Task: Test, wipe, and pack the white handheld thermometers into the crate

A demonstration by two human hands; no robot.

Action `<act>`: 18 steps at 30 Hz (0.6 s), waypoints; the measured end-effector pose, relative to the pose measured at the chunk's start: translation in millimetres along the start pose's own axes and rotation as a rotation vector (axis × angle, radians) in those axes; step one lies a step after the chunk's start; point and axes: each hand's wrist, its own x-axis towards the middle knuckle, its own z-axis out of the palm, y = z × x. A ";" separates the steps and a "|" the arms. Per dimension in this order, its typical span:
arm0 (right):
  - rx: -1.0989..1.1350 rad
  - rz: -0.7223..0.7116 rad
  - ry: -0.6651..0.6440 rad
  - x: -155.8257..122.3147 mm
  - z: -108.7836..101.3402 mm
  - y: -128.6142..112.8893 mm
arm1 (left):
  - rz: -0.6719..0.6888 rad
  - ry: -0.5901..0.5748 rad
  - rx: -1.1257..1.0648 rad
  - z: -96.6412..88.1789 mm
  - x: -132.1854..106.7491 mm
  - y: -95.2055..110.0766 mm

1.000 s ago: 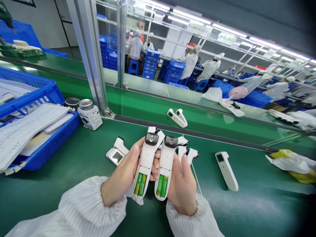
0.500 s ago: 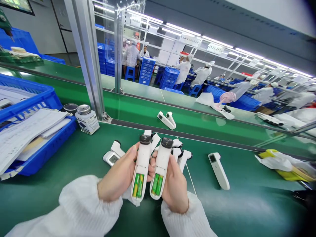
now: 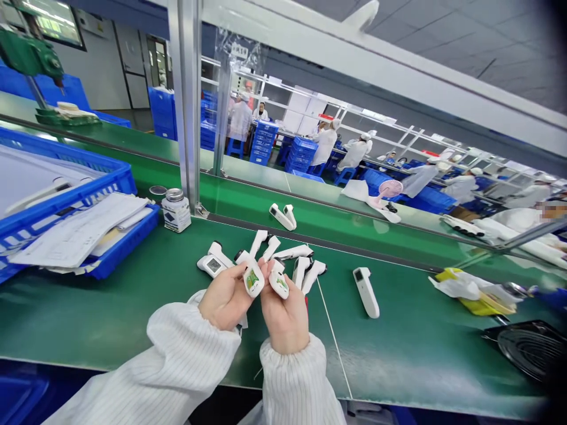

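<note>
My left hand (image 3: 227, 298) is closed around a white infrared thermometer (image 3: 254, 280), its end tilted up at me and green batteries showing in the open compartment. A second infrared thermometer (image 3: 279, 283) sits in my closed right hand (image 3: 286, 319), also with green inside its open end. The two are side by side, close together. Just beyond my hands several more white thermometers (image 3: 301, 270) lie in a loose group on the green table. Left of my left hand is a thermometer with a grey display (image 3: 213, 265). Another one (image 3: 367, 293) lies apart on the right.
Blue crates with papers (image 3: 84, 230) stand at the left, near a small labelled bottle (image 3: 176, 211) and a metal post (image 3: 188, 118). On the conveyor lie two thermometers (image 3: 283, 217). A yellow item with white wrapping (image 3: 478, 292) and a black round object (image 3: 527, 348) are at the right.
Both thermometers have tipped, so their battery ends now point at me instead of their long backs showing. My hands look a little higher, and the camera view has shifted.
</note>
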 end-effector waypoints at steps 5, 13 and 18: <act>-0.027 -0.026 0.013 -10.8 2.1 10.5 | 0.020 -0.006 0.034 -7.2 -13.2 -0.5; -0.244 -0.393 0.061 -69.4 -19.6 -4.8 | 0.375 -0.056 0.312 -31.4 -32.8 13.3; -0.432 -0.524 0.191 -109.6 -64.3 -18.9 | 0.506 -0.096 0.494 -36.8 -37.9 24.0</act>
